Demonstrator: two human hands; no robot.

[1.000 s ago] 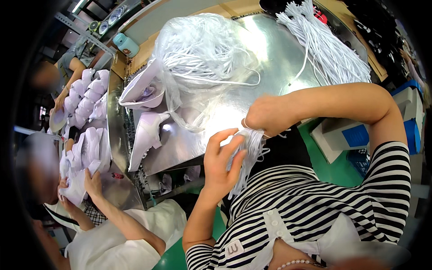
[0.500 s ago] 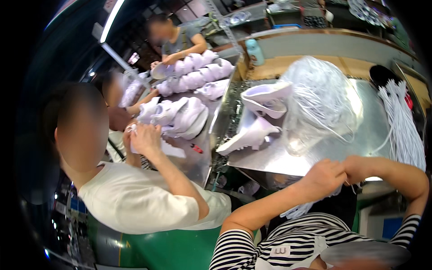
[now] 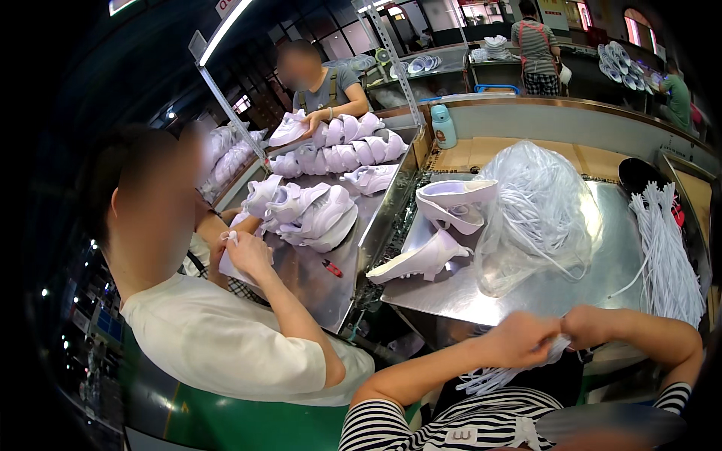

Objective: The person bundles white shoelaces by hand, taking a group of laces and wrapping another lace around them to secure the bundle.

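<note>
Both hands are meeting at the near edge of the steel table (image 3: 541, 289): left hand (image 3: 519, 338) and right hand (image 3: 590, 327) are closing around a bunch of white laces (image 3: 500, 376), which is hanging just below them, over the striped shirt (image 3: 421, 425).

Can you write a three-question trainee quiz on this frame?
1. True or false: both hands grip the white laces at the table's near edge.
2. What lies right of the clear bag? A) a lace bundle B) a bottle C) scissors
3. Fill in: the two shoes nearest the bag are ____ in colour.

Key: 1 true, left hand and right hand meet on them; 2 A, lace bundle; 3 white.
</note>
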